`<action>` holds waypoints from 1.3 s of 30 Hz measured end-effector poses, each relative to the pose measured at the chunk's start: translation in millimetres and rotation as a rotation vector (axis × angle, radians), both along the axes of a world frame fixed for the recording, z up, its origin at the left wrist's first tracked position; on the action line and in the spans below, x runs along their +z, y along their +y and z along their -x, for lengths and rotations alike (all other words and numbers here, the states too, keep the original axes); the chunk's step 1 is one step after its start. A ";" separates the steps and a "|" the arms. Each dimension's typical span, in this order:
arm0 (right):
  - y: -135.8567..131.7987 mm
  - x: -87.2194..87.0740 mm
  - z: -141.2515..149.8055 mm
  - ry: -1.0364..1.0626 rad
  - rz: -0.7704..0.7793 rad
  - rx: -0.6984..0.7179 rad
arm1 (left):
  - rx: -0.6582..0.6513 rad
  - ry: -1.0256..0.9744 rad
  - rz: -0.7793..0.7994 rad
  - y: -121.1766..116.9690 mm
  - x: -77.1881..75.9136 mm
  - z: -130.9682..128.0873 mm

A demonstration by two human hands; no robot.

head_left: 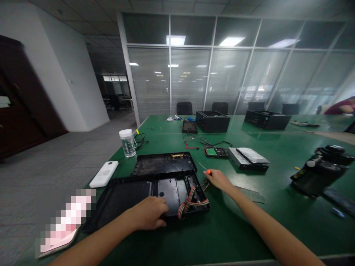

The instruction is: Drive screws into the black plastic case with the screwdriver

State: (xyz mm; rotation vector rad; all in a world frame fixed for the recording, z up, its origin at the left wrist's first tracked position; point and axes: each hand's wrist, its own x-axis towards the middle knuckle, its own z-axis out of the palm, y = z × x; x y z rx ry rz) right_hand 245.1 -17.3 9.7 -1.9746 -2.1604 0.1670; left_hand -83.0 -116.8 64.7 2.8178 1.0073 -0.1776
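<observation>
A shallow black case (129, 190), perhaps a device's front panel, lies on the table before me, with a bundle of striped ribbon wires (191, 203) at its right end. My left hand (152, 213) is closed on its near edge, fingers curled over the rim and thumb lower down. Just past the case's right side, my right hand (217, 180) grips a screwdriver (209, 171) by its orange handle. The thin shaft points up and left, touching nothing that I can make out. Behind the case rests a second flat black panel (163, 165).
Left of the case are a white power bank (104, 174), a clear bottle (128, 143) and a blurred-out pink item (66, 225). Farther right lie a hard drive (215, 152), a drive box (248, 159) and a dark flask (318, 171). Black computer cases (213, 122) stand beyond.
</observation>
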 end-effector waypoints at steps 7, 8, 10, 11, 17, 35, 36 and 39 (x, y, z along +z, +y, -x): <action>-4.9 -0.6 31.6 -0.097 0.018 0.083 | 0.024 -0.190 -0.186 86.4 -5.2 -3.8; -4.8 -1.0 31.2 -0.103 0.011 0.074 | 0.022 -0.170 -0.223 95.8 -10.9 -5.1; -4.5 -2.2 29.5 -0.091 -0.005 0.054 | 0.019 -0.125 -0.261 108.6 -22.5 -6.7; -4.4 -3.1 28.8 -0.064 -0.016 0.043 | 0.017 -0.110 -0.270 112.2 -27.5 -7.2; -4.1 -11.2 30.1 0.158 -0.092 0.067 | -0.011 -0.149 -0.351 112.7 -39.5 -10.8; -9.1 -16.5 36.7 0.136 -0.145 0.148 | -0.106 0.068 -0.453 128.6 -34.4 -27.2; -9.5 -16.2 36.6 0.136 -0.145 0.156 | -0.122 0.079 -0.458 129.0 -33.9 -28.3; -10.4 -15.3 36.7 0.136 -0.137 0.176 | -0.183 0.069 -0.497 128.8 -35.1 -31.2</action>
